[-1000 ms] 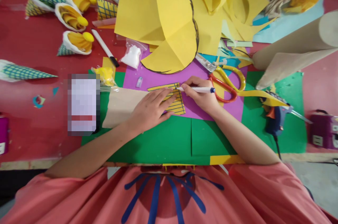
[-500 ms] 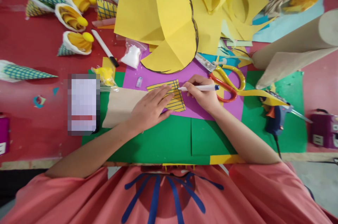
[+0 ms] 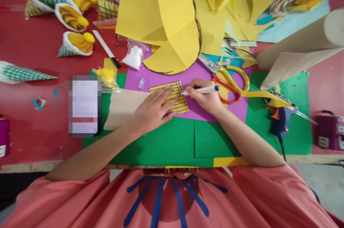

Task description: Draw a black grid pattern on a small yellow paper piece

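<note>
My right hand (image 3: 204, 96) is closed around a white marker (image 3: 205, 90) with a blue end, its tip at the right part of a small yellow paper piece (image 3: 182, 107). Dark lines run along that piece, with a few crossing lines near its right edge. Flat on the paper lies my left hand (image 3: 154, 106), fingers stretched out and covering its left part. Underneath is a purple sheet (image 3: 206, 113). A small clear cap (image 3: 141, 83) rests left of the lined paper. Scissors (image 3: 228, 85) with red and yellow handles lie just beyond my right hand.
A large yellow paper shape (image 3: 177, 34) with a dark outline lies ahead. At right are a brown paper roll (image 3: 298, 42) and a glue gun (image 3: 281, 120). Several decorated paper cones (image 3: 76, 43), a black-capped marker (image 3: 106, 47) and a blurred phone (image 3: 85, 106) are at left.
The marker in my right hand has shifted slightly left and down across the lined paper, and its angle is a bit steeper. My left hand stays flat in nearly the same place.
</note>
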`<state>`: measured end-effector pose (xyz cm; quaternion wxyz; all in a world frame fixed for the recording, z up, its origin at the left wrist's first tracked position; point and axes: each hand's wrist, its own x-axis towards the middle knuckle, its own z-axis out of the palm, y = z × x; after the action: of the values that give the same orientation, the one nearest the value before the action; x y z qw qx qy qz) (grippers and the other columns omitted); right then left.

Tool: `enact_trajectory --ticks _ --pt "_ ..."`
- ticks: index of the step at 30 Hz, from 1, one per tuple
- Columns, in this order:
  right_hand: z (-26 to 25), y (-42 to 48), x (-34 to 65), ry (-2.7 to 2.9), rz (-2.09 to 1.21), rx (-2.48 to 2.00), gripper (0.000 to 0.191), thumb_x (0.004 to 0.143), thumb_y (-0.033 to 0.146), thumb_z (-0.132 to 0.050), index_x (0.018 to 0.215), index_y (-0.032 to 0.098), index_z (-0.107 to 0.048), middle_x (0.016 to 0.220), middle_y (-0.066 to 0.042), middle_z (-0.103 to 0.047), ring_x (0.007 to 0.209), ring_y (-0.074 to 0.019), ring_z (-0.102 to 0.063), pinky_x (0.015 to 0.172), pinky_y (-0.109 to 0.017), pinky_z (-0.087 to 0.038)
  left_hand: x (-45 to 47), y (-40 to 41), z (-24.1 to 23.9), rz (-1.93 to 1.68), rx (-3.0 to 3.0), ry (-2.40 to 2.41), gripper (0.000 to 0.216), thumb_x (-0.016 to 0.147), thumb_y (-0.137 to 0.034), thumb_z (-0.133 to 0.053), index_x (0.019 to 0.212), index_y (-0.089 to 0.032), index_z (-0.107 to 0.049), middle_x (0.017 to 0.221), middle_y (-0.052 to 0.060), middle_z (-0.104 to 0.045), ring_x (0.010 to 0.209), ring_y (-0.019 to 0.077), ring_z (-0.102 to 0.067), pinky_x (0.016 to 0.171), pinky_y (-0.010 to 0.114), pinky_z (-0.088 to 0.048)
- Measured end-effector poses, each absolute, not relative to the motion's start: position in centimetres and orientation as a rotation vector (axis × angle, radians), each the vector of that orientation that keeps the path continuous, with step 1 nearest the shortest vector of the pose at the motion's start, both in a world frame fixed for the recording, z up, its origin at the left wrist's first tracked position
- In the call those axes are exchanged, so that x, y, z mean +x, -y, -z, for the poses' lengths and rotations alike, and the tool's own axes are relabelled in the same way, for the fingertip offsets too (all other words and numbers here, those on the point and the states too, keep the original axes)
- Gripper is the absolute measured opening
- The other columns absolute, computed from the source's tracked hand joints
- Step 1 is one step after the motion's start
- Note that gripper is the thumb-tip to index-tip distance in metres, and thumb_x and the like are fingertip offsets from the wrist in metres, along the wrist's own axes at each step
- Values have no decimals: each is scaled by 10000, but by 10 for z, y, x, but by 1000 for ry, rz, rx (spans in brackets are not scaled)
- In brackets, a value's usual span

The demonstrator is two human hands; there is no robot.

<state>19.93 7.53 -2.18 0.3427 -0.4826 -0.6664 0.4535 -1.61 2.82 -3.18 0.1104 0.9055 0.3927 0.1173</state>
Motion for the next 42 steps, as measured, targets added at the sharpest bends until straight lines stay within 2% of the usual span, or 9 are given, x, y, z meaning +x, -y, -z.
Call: enact_trajectory --ticks 3,8,14,18,24,33,42 --pt "21 -76 200 1648 -1242 -1232 227 806 219 -565 588 174 -524 521 35 -534 482 -80 -456 486 -224 -341 -16 -28 32 -355 2645 -1148 450 898 -321 -526 1318 -162 -508 1477 164 -396 1383 302 -358 1105 475 -366" --pt "21 -76 200 1551 -1257 -1243 224 830 304 -588 652 168 -571 534 27 -564 474 -86 -483 482 -226 -358 -16 -28 31 -375 2650 -1203 475 900 -325 -526 1336 -139 -487 1496 173 -360 1406 308 -311 1123 478 -340" --pt "24 -75 200 1608 -1228 -1248 245 847 337 -598 679 160 -580 562 24 -566 501 -86 -486 504 -226 -366 -15 -30 28 -364 2633 -1193 464 917 -333 -490 1337 -137 -500 1352 147 -530 1270 284 -470 1077 449 -403" --pt "26 -75 200 1688 -1185 -1252 247 852 354 -596 703 158 -589 589 19 -577 516 -84 -476 511 -224 -361 -15 -30 27 -372 2628 -1167 406 916 -339 -491 1279 -173 -564 1364 137 -513 1264 290 -466 1063 467 -412" --pt "24 -75 199 1738 -1146 -1280 252 850 361 -588 700 159 -596 577 21 -570 512 -85 -458 501 -222 -352 -16 -30 28 -372 2622 -1172 407 915 -346 -494 1284 -188 -562 1368 134 -509 1263 291 -466 1059 476 -413" --pt "20 -76 201 1657 -1253 -1255 219 807 252 -561 602 177 -540 523 33 -536 485 -85 -453 481 -228 -340 -16 -29 27 -404 2572 -1165 387 903 -321 -519 1276 -232 -573 1398 121 -498 1298 286 -449 1077 491 -395" --pt "22 -75 200 1626 -1235 -1258 240 834 326 -590 655 168 -570 550 22 -572 493 -87 -483 491 -228 -364 -16 -28 30 -361 2632 -1229 426 920 -353 -494 1307 -182 -538 1460 164 -420 1367 310 -380 1099 498 -364"
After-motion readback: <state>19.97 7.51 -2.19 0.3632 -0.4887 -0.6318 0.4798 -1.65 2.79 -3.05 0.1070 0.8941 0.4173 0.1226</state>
